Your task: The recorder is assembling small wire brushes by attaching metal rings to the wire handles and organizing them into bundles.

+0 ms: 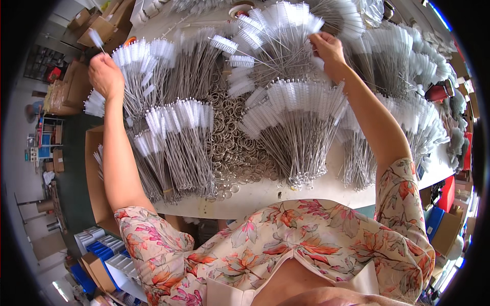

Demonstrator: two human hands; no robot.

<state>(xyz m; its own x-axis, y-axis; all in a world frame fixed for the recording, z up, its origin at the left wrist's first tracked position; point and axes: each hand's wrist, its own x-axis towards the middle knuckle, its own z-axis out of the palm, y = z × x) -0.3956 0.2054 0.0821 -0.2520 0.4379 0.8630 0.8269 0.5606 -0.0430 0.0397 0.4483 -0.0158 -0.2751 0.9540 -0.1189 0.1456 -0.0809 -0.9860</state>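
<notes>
Midway: wire bottle brushes, sorting on white table [265,196].
Left hand [106,75] at 10 o'clock pinching one brush [96,39]; right hand [329,50] at 1 o'clock, grip unclear; bundles [184,148] stacked, loose rings [232,148] left.

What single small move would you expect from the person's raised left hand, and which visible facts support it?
Probably lowering the left hand to add its single brush to the white-tipped bundle just beside it. The hand grips one thin wire brush above the table, while the right hand reaches into another fanned bunch, seemingly picking the next.
</notes>
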